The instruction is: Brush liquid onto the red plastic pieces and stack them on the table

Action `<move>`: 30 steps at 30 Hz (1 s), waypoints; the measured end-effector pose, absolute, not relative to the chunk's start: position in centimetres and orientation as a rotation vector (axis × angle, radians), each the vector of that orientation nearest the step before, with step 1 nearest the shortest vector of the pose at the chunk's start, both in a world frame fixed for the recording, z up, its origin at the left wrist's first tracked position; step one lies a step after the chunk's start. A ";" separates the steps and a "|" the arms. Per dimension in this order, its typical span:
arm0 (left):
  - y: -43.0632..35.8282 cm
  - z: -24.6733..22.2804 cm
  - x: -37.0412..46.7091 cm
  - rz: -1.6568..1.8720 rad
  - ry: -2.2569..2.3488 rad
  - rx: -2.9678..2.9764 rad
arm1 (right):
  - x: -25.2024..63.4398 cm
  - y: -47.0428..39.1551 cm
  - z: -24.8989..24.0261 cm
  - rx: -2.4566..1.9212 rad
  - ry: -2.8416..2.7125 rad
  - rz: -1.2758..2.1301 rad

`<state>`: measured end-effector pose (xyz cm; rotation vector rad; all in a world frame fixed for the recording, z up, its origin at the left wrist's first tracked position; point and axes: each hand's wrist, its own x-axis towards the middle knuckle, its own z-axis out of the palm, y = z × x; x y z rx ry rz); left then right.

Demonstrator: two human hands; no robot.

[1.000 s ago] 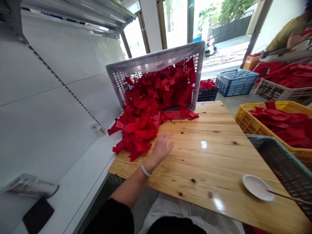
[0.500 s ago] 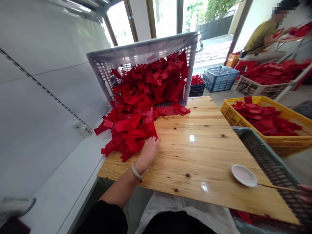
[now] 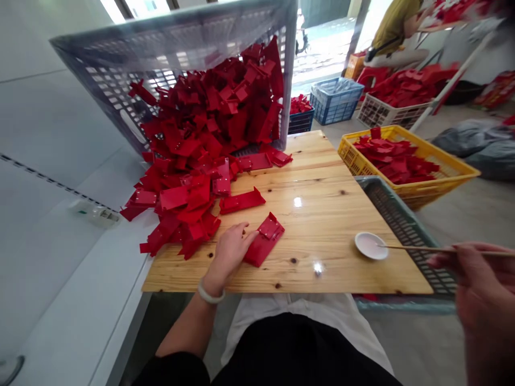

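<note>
My left hand [image 3: 232,251] lies over the wooden table, its thumb and fingers apart. Its fingertips are at the left edge of a flat red piece [image 3: 264,242] with a small folded flap and pale studs; whether they press on it I cannot tell. Behind it lies another red piece [image 3: 242,201], long and narrow. Pinched in my right hand [image 3: 480,276], at the right edge of the view, is a thin wooden stick [image 3: 426,249]. Its far tip rests in a small white dish [image 3: 369,250] with pale contents.
A grey plastic crate [image 3: 286,80] lies tipped on the table [image 3: 322,214], spilling a heap of red pieces [image 3: 189,187] leftwards. Beyond the right edge stand a dark green crate [image 3: 402,230] and a yellow crate [image 3: 454,174] of red pieces. Another person [image 3: 396,32] sits further back.
My left hand has drawn back from the heap, and a red piece now lies flat beside it on the table. My right hand has come into view with the stick. The view has tilted down.
</note>
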<state>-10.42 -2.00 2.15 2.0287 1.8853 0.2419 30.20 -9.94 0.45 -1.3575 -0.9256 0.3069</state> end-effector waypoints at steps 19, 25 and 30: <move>-2.5 2.1 -5.8 0.833 1.157 0.652 | 31.3 -8.1 -2.3 -1.669 -1.202 0.367; -3.1 2.5 -4.4 0.848 1.074 0.545 | 31.4 -8.1 -2.8 -1.695 -1.235 0.353; -3.1 2.5 -3.7 0.792 0.867 0.516 | 31.9 -8.4 -2.4 -1.701 -1.264 0.343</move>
